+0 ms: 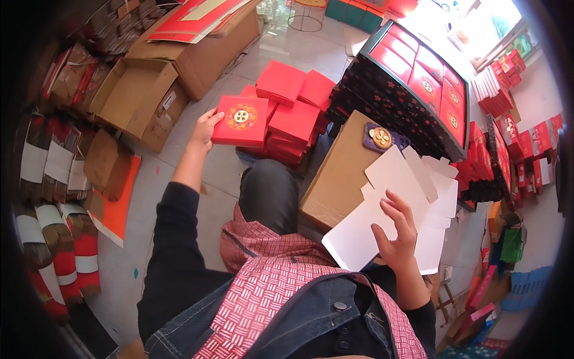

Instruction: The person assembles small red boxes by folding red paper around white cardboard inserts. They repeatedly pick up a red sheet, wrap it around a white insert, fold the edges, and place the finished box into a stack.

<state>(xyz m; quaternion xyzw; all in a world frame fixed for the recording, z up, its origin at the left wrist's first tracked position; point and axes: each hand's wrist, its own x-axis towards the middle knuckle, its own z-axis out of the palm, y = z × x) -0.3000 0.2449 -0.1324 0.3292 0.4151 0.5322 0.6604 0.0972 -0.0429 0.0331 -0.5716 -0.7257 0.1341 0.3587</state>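
Note:
My left hand (207, 127) grips the left edge of a flat red box (249, 109) with a round gold emblem on its lid. That box is held at the near left side of a pile of plain red boxes (293, 122). On the other side, my right hand (396, 230) is raised with its fingers apart, holding nothing. Right behind it are white die-cut cardboard blanks (353, 236), unfolded, with their flaps sticking out; whether the hand touches them I cannot tell. The blanks overlap the right part of a brown carton (335, 173).
A purple piece with a gold round emblem (381, 139) lies on the brown carton. Far right stands a tall stack of dark patterned trays (382, 96) filled with red boxes. An open cardboard box (128, 96) and bundled card stacks (45, 239) line the left.

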